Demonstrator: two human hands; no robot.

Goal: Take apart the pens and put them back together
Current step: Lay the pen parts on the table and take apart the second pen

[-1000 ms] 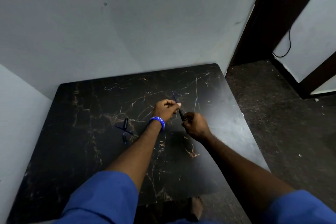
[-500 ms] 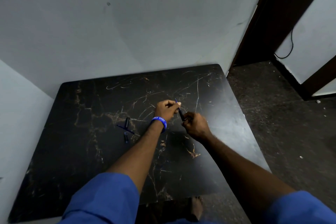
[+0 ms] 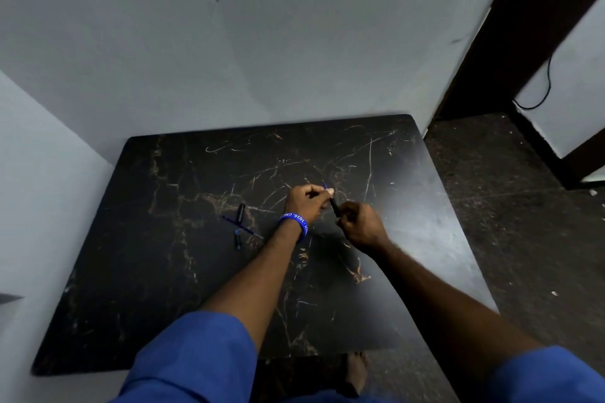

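My left hand, with a blue wristband, pinches a thin blue refill; only a short tip shows above my fingers. My right hand grips the lower end of a black pen barrel, which tilts up toward the left hand. The refill runs into the barrel's top. On the black marble table, left of my hands, lie loose pen parts: a black cap, a thin blue refill and a small dark tip piece.
The table stands in a corner between grey walls. Its right edge borders a dark floor and a dark door frame. A bare foot shows below the near edge.
The refill has gone deeper into the barrel; less of its blue tip shows above my left fingers than a second ago. Both hands stayed in about the same place.
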